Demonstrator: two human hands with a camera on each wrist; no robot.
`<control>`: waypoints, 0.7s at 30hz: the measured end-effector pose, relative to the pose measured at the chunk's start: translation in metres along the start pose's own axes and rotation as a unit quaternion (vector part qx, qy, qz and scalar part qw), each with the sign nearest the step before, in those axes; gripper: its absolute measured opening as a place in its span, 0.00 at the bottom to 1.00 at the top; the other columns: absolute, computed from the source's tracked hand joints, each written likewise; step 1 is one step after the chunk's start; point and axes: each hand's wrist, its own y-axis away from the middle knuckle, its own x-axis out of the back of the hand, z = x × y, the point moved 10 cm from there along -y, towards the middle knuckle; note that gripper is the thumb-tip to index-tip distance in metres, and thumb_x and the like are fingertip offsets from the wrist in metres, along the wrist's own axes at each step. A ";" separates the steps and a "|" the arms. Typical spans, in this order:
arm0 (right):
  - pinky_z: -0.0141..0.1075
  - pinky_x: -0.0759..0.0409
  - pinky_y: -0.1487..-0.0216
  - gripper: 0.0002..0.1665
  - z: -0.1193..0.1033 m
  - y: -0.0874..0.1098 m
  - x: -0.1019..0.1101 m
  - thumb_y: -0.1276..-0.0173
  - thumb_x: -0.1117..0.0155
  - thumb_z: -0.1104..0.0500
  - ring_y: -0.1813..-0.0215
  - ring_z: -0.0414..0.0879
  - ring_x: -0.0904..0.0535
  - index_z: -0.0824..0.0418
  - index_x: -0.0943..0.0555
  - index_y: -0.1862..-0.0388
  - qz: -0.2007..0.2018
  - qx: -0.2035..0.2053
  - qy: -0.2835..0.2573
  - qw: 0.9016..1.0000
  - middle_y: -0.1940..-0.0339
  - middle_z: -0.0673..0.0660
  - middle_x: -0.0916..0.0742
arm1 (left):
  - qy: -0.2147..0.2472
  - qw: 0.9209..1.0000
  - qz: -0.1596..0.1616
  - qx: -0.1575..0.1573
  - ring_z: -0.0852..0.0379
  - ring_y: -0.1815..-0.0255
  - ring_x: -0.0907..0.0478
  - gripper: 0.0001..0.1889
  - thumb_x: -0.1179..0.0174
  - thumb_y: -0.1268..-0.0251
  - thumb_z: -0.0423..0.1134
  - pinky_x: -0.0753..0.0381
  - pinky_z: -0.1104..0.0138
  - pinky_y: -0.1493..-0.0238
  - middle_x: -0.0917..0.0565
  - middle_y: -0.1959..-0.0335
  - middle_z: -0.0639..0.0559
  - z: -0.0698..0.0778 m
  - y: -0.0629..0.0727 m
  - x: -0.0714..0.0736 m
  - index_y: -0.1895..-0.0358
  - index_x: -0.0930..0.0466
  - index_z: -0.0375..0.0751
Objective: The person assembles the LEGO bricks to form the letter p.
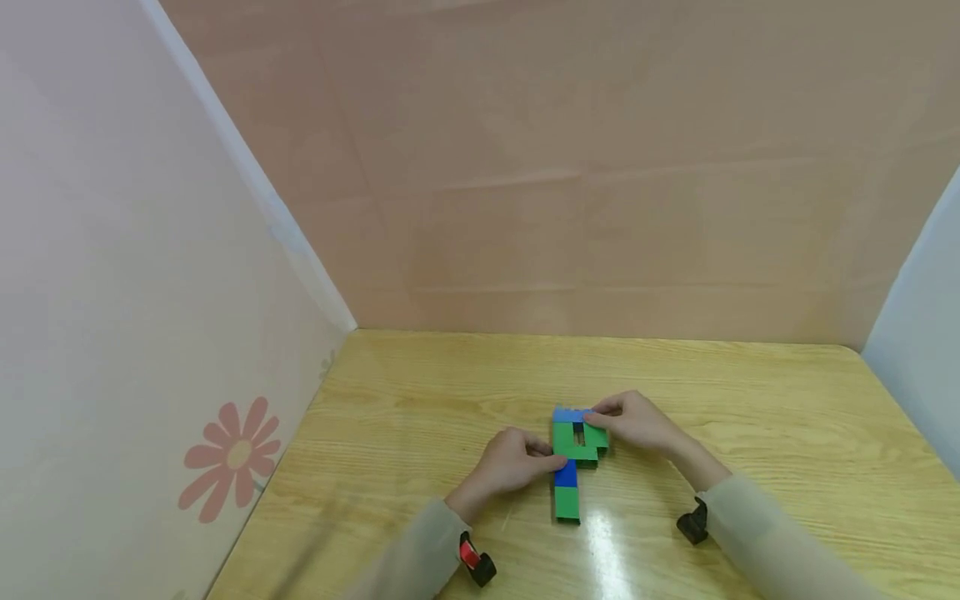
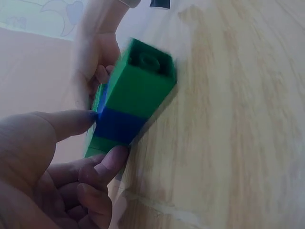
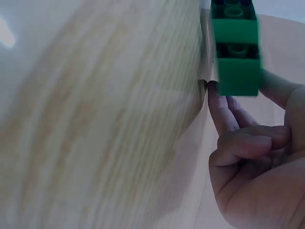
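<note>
A joined shape of green and blue toy building bricks [image 1: 566, 502] lies on the wooden table, a straight stem toward the near side and a wider part with a gap at the far end. My left hand [image 1: 513, 460] pinches it from the left near a dark blue brick [image 2: 119, 125], thumb on one face and a finger on another. My right hand [image 1: 637, 421] pinches the far right part, thumb on a green brick [image 3: 238, 76]. Light blue bricks [image 1: 568, 415] form the far end. In the left wrist view the stem's green end shows its hollow underside.
The wooden table [image 1: 420, 375] meets a brown back wall [image 1: 510, 208] and a pale left wall [image 1: 90, 292] bearing a pink flower print. Another pale wall [image 1: 926, 333] stands on the right. Dark bands with small devices sit at both wrists.
</note>
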 end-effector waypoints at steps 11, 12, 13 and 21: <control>0.53 0.18 0.48 0.21 0.004 0.005 0.003 0.26 0.33 0.40 0.47 0.53 0.16 0.55 0.09 0.54 0.054 -0.022 0.058 0.997 0.53 0.51 0.10 | -0.036 0.999 0.016 -0.006 0.68 0.67 0.20 0.18 0.25 0.39 0.56 0.19 0.67 0.65 0.14 0.68 0.65 0.005 -0.005 0.001 0.59 0.08 0.46; 0.53 0.17 0.48 0.20 0.004 0.005 0.003 0.26 0.32 0.40 0.47 0.52 0.15 0.54 0.09 0.54 0.058 -0.023 0.060 0.996 0.54 0.51 0.10 | -0.037 0.999 0.018 -0.006 0.68 0.66 0.20 0.18 0.25 0.39 0.56 0.19 0.67 0.64 0.14 0.67 0.65 0.005 -0.005 0.001 0.58 0.07 0.46; 0.53 0.17 0.49 0.20 0.003 0.005 0.003 0.26 0.32 0.40 0.48 0.52 0.15 0.55 0.09 0.54 0.060 -0.020 0.062 0.996 0.54 0.51 0.10 | -0.038 0.999 0.019 -0.006 0.68 0.66 0.20 0.18 0.25 0.39 0.56 0.19 0.67 0.64 0.14 0.67 0.65 0.005 -0.005 0.001 0.58 0.07 0.46; 0.53 0.17 0.49 0.23 0.004 0.008 0.008 0.24 0.35 0.40 0.48 0.53 0.15 0.57 0.10 0.49 0.076 -0.018 0.063 0.995 0.52 0.53 0.10 | -0.035 0.999 0.034 -0.020 0.67 0.65 0.18 0.22 0.28 0.36 0.59 0.18 0.67 0.62 0.13 0.65 0.64 0.002 -0.003 0.008 0.54 0.08 0.44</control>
